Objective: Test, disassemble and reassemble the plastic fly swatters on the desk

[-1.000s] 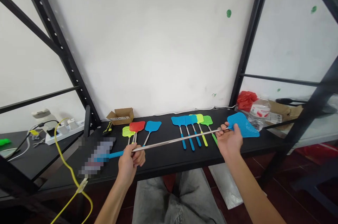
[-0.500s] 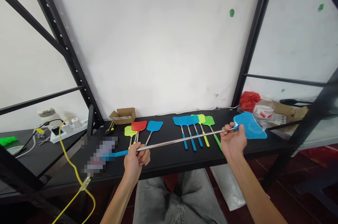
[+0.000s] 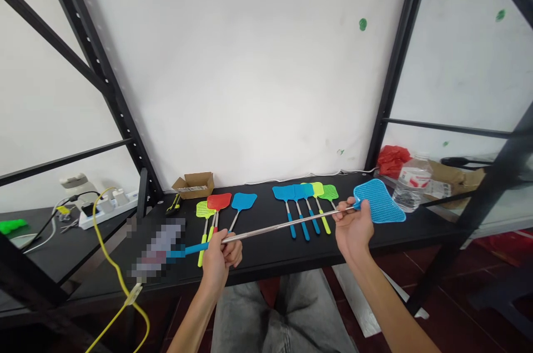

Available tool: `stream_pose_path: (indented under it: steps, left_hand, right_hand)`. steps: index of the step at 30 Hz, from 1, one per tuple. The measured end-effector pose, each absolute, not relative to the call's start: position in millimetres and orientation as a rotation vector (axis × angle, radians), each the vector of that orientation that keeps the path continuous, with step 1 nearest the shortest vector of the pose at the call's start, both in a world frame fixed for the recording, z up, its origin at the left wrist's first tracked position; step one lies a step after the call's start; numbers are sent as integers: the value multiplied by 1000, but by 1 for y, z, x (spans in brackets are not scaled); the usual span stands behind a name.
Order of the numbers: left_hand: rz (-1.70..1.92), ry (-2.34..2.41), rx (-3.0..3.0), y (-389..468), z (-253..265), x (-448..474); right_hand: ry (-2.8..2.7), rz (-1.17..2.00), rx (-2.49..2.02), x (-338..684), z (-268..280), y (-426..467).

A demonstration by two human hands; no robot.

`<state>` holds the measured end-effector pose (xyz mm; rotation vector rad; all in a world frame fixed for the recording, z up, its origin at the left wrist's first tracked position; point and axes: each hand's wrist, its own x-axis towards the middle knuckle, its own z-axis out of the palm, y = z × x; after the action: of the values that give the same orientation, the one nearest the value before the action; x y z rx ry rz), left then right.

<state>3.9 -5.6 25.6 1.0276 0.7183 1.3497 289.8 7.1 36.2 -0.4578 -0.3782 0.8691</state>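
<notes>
On flyswatter (image 3: 276, 227), left hand (image 3: 221, 256) (curled), right hand (image 3: 353, 229) pinching

Swatters (image 3: 298, 192) lie on the table (image 3: 266, 247), box (image 3: 194, 192) behind leftmost, bottle (image 3: 414, 178) to right

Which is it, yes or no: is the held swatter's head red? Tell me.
No, the swatter held by the left hand and the right hand has a blue head.

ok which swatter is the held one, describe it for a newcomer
Before the white wall is a black table. Over it, left hand and right hand hold a blue swatter. Its metal pole looks far longer than those of the swatters lying behind.
</notes>
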Motion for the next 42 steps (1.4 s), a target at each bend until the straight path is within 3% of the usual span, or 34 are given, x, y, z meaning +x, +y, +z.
stream_pose_path:
  steps: [35,42]
  left_hand:
    - [1388,699,1083,-13,28,15]
    - [1141,680,1217,-14,14,31]
  right_hand:
    - [-420,996,-502,242,30,-9]
    - [-474,1129,-560,232,29,-12]
